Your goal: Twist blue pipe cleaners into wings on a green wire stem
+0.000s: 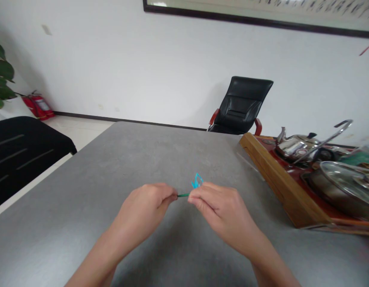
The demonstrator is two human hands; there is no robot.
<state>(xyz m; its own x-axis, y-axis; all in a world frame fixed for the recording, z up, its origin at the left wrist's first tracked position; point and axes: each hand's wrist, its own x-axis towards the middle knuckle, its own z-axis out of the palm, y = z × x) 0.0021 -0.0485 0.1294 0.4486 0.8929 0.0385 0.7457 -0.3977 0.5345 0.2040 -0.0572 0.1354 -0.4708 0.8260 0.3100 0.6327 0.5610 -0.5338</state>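
Two bare hands meet over a large grey, stone-patterned tabletop (160, 151), seen from the wearer's viewpoint. The left hand (145, 207) pinches one end of the visible stretch of a thin dark green stem-like piece (183, 195) between thumb and fingers. The right hand (221, 211) pinches the other end in the same way, with a narrow gap between the two hands bridged by the green piece, which lies nearly level. A bright blue, thin looped piece (197, 180) sticks up just beyond the right fingertips; whether it joins the green piece is hidden by the fingers.

To the right, on the tabletop, sits a reddish-brown tray with a thick wooden edge (271, 179). It bears a shiny silver metal kettle (298, 147), a curved metal spout (324, 141) and a round metal pot with a glass lid (346, 187). Beyond the table stands a black leather chair with reddish wooden armrests (242, 103), before a white wall (136, 59).
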